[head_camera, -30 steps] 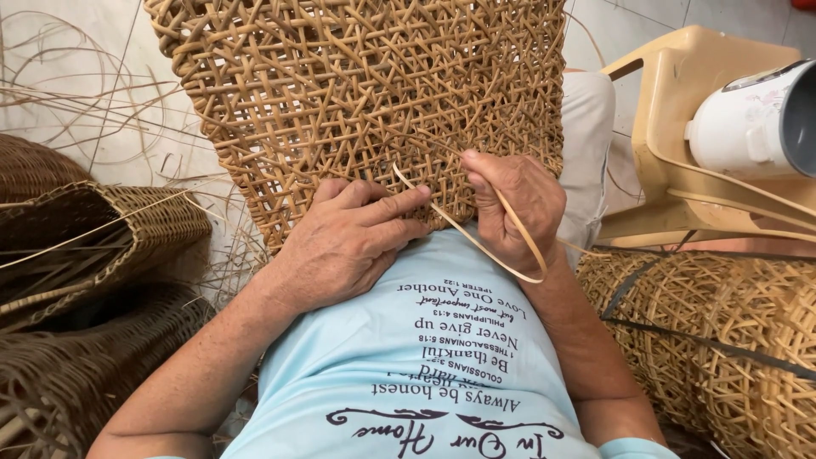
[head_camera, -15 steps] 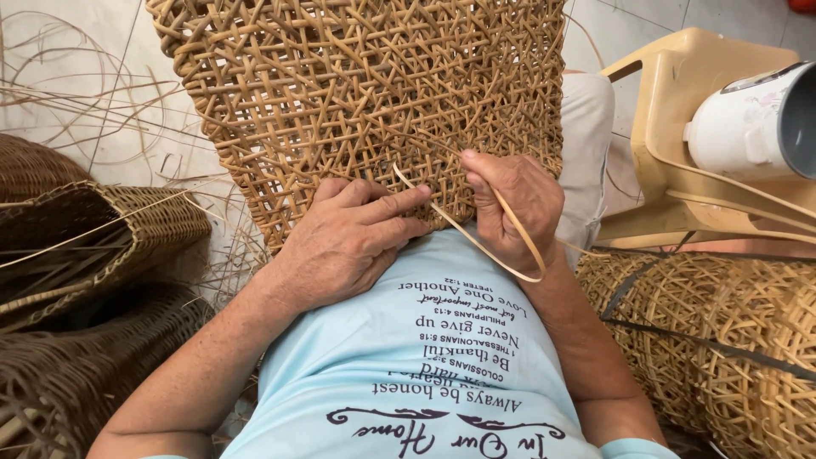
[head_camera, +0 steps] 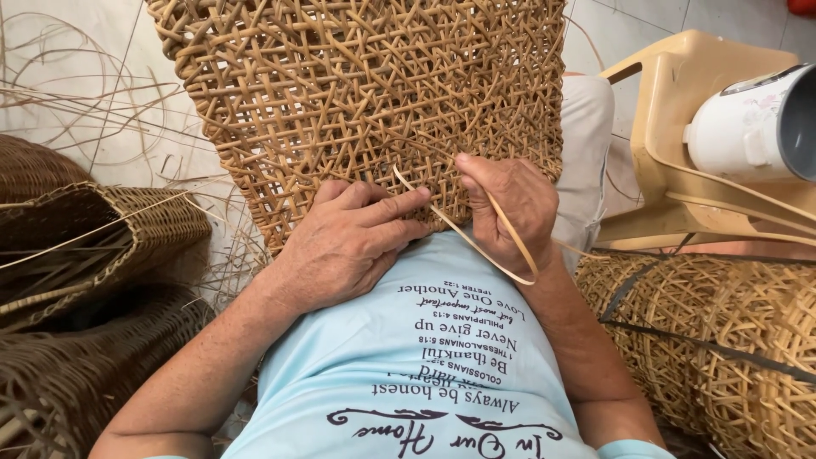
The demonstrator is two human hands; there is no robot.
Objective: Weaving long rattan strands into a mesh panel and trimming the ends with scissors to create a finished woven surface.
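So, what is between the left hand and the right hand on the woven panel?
In the head view, a thin flat rattan strip crosses the gap between the left hand and the right hand, over the lower edge of the woven panel.

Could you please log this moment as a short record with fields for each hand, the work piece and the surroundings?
left hand: left hand rests flat on the lower edge of the woven rattan panel
right hand: right hand pinches a looped rattan strip at the panel's edge
panel: open lattice weave, propped upright against the person's lap
left side: dark woven baskets, loose strands on the floor
right side: light woven basket, plastic stool, white appliance
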